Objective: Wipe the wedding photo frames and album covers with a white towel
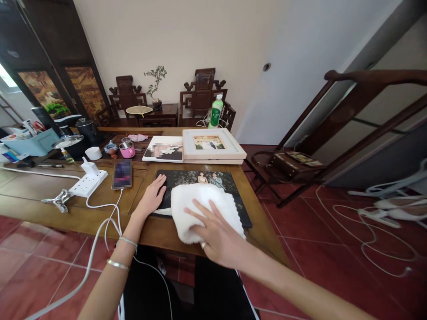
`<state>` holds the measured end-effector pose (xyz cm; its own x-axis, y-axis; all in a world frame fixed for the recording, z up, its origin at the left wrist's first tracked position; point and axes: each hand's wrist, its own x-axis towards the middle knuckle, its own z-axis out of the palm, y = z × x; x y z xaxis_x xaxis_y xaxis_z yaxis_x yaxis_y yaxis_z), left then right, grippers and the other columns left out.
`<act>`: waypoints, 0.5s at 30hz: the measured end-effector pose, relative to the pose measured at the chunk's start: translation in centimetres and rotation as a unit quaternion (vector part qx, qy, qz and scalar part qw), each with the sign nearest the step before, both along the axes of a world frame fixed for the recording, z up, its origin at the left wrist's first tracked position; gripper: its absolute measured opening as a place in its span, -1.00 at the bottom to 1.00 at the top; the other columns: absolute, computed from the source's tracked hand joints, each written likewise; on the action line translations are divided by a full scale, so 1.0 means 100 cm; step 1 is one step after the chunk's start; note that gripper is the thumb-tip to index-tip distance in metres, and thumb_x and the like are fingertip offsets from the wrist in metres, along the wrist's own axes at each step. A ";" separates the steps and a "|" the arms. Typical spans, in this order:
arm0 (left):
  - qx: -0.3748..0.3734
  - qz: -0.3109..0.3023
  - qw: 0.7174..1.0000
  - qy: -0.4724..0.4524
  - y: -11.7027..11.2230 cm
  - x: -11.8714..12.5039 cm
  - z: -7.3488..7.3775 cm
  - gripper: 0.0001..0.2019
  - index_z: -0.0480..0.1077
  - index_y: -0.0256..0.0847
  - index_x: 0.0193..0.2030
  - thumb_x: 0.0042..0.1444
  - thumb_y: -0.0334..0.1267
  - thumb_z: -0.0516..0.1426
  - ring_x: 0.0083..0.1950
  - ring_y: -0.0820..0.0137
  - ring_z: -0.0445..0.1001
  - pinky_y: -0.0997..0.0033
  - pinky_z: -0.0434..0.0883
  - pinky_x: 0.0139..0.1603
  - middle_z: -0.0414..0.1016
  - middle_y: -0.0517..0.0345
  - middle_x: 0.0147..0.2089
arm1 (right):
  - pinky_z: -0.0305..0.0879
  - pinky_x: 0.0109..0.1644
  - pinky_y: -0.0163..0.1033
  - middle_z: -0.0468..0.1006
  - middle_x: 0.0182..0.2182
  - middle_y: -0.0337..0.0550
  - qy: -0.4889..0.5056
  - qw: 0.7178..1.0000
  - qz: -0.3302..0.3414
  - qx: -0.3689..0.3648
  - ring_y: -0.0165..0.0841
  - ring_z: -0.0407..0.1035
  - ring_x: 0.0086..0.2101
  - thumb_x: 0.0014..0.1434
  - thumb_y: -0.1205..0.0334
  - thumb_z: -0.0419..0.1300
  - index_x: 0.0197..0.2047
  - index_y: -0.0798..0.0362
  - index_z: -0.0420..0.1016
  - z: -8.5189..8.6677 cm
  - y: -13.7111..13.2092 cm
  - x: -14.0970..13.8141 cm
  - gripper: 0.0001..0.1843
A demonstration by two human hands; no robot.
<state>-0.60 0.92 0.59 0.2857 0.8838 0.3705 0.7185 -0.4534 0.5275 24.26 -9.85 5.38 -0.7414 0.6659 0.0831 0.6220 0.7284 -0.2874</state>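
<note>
A dark photo panel (233, 195) showing a couple lies on the wooden table near its front edge. My left hand (151, 195) rests on the panel's left edge, fingers stretched out, holding nothing. Over the panel's front middle is a thick, fluffy white cloth (200, 195) with a scalloped edge. My right hand (216, 235) has hold of this cloth, its fingers spread and pressing into the folds; a ring shows on it. Part of the panel is hidden beneath the cloth.
Behind the panel are a white framed photo (213, 153), another print (163, 149) and a green bottle (216, 111). To the left are a phone (122, 174), power strip (87, 183), pink cup (127, 150) and trailing cables. A wooden chair (300, 164) stands right.
</note>
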 end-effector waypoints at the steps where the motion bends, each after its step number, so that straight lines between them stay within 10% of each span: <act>1: -0.001 0.002 1.000 0.002 0.000 0.000 0.000 -0.53 0.27 -0.38 0.23 0.27 -0.20 -0.10 0.38 0.22 0.13 0.09 0.09 0.38 0.24 -0.17 0.31 | -0.40 0.29 0.38 0.16 0.31 -0.03 0.001 1.000 0.011 0.000 0.05 -0.30 0.33 -0.16 0.51 0.04 -0.12 0.08 0.52 0.000 -0.007 0.001 -0.49; 6: -0.009 0.003 1.000 0.007 0.002 -0.001 -0.003 -0.53 0.27 -0.40 0.22 0.28 -0.22 -0.16 0.38 0.26 0.13 0.10 0.06 0.39 0.23 -0.17 0.32 | -0.34 0.31 0.34 0.19 0.30 -0.05 0.004 1.000 0.006 0.006 0.01 -0.22 0.33 -0.14 0.50 0.04 -0.11 0.07 0.51 -0.001 0.009 -0.001 -0.50; 15: -0.015 -0.008 1.000 0.001 0.002 -0.004 -0.004 -0.53 0.26 -0.35 0.23 0.29 -0.21 -0.16 0.39 0.26 0.11 0.07 0.05 0.39 0.21 -0.13 0.33 | -0.12 0.25 0.26 0.39 0.13 0.17 -0.020 0.994 -0.089 0.052 -0.04 -0.02 0.27 0.09 0.44 -0.02 0.16 0.15 0.35 0.002 0.131 -0.022 -0.46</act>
